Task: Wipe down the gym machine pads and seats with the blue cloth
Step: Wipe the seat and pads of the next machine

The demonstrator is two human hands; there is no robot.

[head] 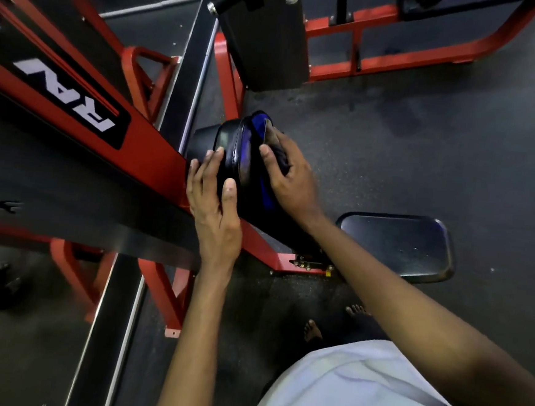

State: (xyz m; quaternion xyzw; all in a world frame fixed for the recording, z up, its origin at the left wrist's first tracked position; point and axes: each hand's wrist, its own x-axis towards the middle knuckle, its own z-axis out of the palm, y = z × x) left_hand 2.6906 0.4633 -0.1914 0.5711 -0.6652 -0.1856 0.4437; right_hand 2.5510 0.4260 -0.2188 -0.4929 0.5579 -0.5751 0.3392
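I note left hand [214,205] bracing the pad [229,142] flat-fingered, right hand [289,175] gripping the bunched blue cloth [265,190] against its face; risk: loose folds slip, rim missed.

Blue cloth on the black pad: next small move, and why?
Probably slide the right hand along the face of the black pad toward its near end. That hand grips the blue cloth and presses it on the face, while the left hand rests on the pad's rim as if bracing it, so a wiping stroke looks ready.
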